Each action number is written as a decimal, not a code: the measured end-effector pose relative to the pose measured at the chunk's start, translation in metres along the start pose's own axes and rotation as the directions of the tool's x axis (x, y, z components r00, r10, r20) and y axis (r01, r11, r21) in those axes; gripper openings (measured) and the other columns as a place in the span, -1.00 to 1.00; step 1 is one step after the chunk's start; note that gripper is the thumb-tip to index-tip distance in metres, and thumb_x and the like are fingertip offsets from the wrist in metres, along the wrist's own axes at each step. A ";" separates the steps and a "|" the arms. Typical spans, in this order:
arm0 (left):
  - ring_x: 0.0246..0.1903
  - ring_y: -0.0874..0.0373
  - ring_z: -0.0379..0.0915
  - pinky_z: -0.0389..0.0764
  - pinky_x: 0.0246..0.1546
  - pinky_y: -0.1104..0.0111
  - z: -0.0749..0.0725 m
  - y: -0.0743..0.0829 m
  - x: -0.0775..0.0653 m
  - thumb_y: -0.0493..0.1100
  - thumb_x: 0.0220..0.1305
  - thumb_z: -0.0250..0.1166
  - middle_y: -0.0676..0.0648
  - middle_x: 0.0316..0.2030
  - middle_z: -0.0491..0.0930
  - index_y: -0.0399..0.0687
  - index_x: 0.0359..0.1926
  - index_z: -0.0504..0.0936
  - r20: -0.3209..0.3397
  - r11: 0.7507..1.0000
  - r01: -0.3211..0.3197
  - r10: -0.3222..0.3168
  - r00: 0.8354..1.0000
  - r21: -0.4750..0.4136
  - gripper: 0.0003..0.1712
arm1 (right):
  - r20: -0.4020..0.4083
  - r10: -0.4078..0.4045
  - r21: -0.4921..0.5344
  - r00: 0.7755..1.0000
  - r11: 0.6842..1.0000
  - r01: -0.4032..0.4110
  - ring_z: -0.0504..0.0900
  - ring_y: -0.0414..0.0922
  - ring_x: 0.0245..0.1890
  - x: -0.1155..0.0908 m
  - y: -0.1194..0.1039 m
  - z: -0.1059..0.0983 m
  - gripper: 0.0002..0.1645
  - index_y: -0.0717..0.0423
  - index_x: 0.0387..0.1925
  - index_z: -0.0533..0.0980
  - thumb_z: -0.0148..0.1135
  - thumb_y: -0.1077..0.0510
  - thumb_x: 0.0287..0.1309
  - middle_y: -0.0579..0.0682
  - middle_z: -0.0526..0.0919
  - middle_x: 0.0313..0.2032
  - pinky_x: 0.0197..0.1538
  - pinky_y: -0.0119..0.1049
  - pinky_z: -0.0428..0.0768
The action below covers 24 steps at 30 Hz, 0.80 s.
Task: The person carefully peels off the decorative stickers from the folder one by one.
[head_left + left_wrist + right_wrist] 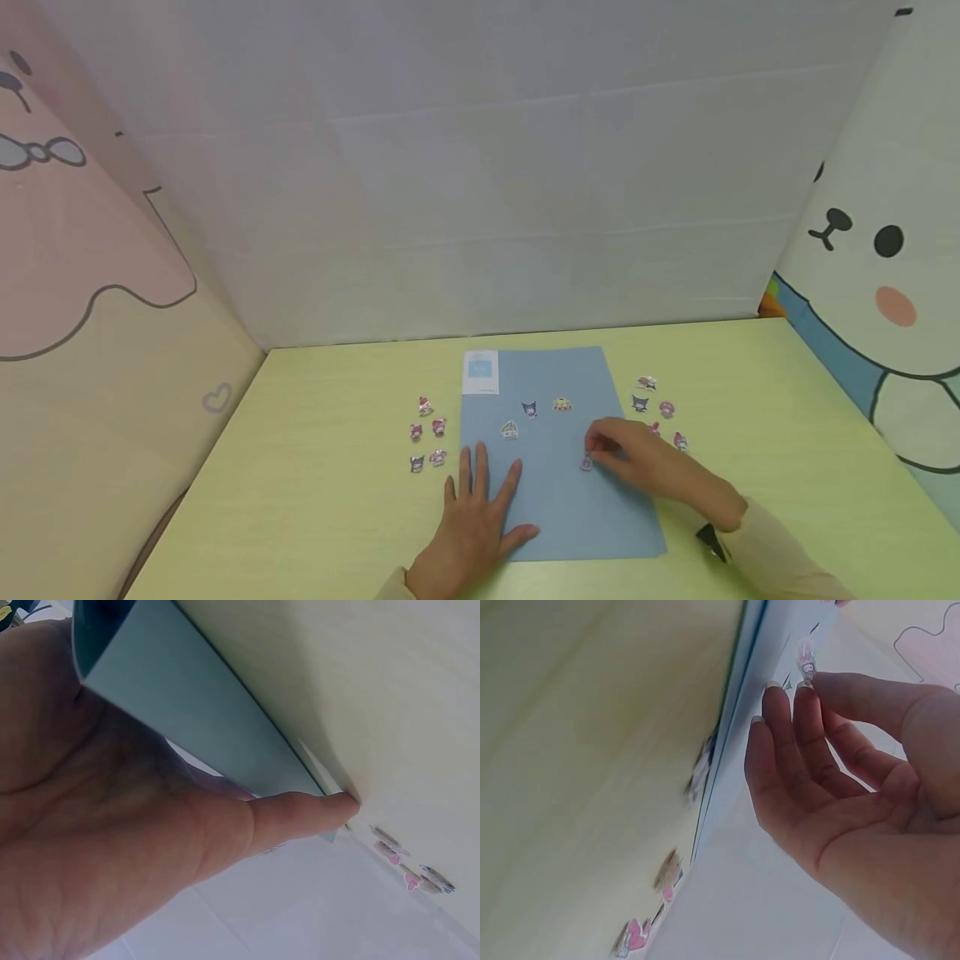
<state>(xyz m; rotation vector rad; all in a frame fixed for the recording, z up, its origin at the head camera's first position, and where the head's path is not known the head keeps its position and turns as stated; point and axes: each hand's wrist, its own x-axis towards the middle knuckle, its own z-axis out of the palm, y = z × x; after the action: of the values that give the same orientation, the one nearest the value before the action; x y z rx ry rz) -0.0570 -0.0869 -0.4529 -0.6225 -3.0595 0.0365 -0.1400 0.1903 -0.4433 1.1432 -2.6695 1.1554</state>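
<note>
My right hand pinches a small pink character sticker by its edge between thumb and index finger, low over a blue layered sheet. In the right wrist view the sticker sticks out past the fingertips. My left hand lies on the sheet's lower left with its fingers spread. On the sheet are a dark-eared sticker, a yellow one and a pale one. A white label covers its top left corner.
Several stickers lie left of the sheet on the yellow table, and more stickers lie to its right. A small black object sits partly under the right sleeve. A pale curtain hangs behind the table.
</note>
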 end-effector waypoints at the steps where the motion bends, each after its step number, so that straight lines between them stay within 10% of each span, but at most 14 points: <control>1: 0.41 -0.46 0.16 0.49 0.12 -0.25 0.000 0.000 0.000 0.50 0.32 0.13 -0.49 0.44 0.20 0.17 0.51 0.37 0.004 1.000 0.002 -0.002 1.000 0.001 -0.10 | -0.002 -0.003 -0.006 1.000 1.000 0.003 0.58 -0.27 -0.27 -0.001 0.001 -0.001 -0.77 0.12 -0.28 0.55 0.34 0.47 0.16 -0.15 0.61 -0.32 -0.14 -0.29 0.65; 24: 0.38 -0.47 0.18 0.51 0.07 -0.23 0.016 -0.005 0.000 0.53 0.35 0.06 -0.50 0.42 0.20 0.15 0.50 0.37 -0.077 1.000 -0.026 0.025 0.997 -0.007 -0.11 | 0.118 -0.017 0.048 0.993 0.999 0.012 0.53 -0.31 -0.29 -0.007 0.014 -0.021 -0.81 0.11 -0.34 0.53 0.33 0.43 0.20 -0.25 0.57 -0.36 -0.19 -0.30 0.62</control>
<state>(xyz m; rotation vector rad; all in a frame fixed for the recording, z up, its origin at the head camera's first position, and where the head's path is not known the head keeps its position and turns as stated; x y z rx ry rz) -0.0591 -0.0914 -0.4691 -0.6475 -2.9791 0.0012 -0.1488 0.2145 -0.4391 1.2752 -2.7280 1.1909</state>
